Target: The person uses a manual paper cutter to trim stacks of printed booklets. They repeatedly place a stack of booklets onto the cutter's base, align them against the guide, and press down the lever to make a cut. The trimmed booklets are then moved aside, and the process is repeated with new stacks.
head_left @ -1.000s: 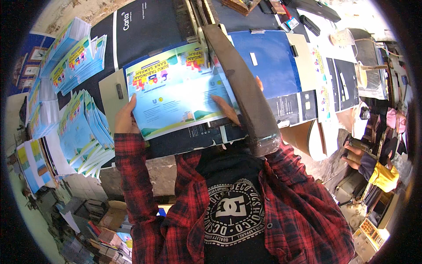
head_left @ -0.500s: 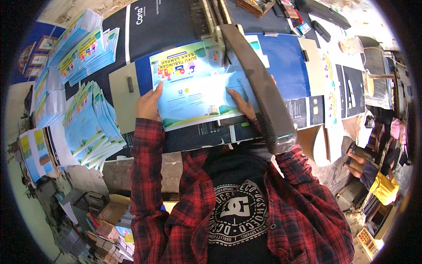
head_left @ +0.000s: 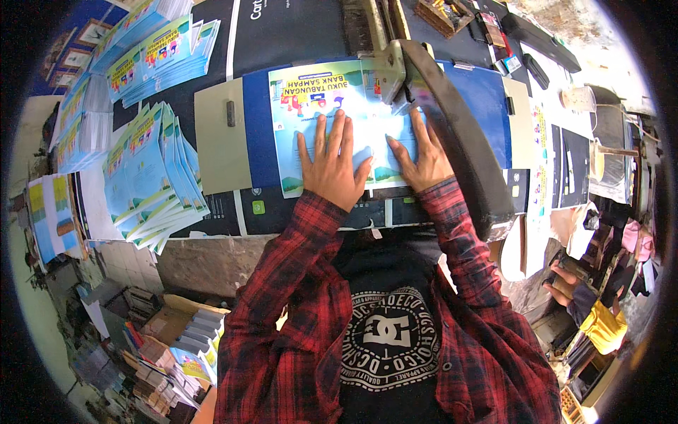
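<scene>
Head camera: the dark surface (head_left: 293, 32) is spreading beneath everything, carrying a blue board (head_left: 487, 99) with beige ends. A long, dark, curved arm (head_left: 462, 134) is crossing above that board, just beside the right hand. To the left, a fanned pile of printed booklets (head_left: 145, 162) is leaning over itself near the surface's front edge.

The printed sheet (head_left: 373, 124), perhaps more than one layer, is lying on the blue board, its right end reaching toward the arm; I cannot tell whether paper is passing underneath.

The hands are showing the main change: half a second ago the left hand (head_left: 332, 173) was pinching the sheet's left edge, and the right hand (head_left: 426, 162) was partly hidden by the arm. Now both are resting palm-down on the paper, fingers spread, gripping nothing. The paper is probably being flattened or steadied rather than carried.

Smallest, a dark clip (head_left: 230, 113) is sitting on the left beige end.
</scene>
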Tool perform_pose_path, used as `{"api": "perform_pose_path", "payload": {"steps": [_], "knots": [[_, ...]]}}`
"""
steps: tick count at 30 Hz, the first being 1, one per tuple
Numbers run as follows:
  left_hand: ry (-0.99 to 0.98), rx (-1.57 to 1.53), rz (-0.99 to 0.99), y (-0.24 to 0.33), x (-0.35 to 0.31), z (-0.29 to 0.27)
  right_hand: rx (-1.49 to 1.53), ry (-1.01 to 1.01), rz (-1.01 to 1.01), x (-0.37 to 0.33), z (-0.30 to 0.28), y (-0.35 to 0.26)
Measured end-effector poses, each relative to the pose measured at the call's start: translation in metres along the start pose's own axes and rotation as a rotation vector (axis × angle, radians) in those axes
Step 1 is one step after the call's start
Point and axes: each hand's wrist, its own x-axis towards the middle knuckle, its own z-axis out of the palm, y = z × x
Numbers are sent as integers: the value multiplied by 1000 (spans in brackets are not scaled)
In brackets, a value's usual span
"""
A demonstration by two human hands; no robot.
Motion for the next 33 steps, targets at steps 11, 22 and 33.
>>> {"api": "perform_pose_path", "payload": {"steps": [11, 22, 33], "knots": [[40, 13, -14, 0, 1, 7, 580, 141, -10, 88, -166, -78], [12, -13, -40, 5, 2, -2, 114, 3, -192, 2, -69, -73], [57, 3, -39, 0, 0, 4, 381, -191, -140, 31, -133, -98]]}}
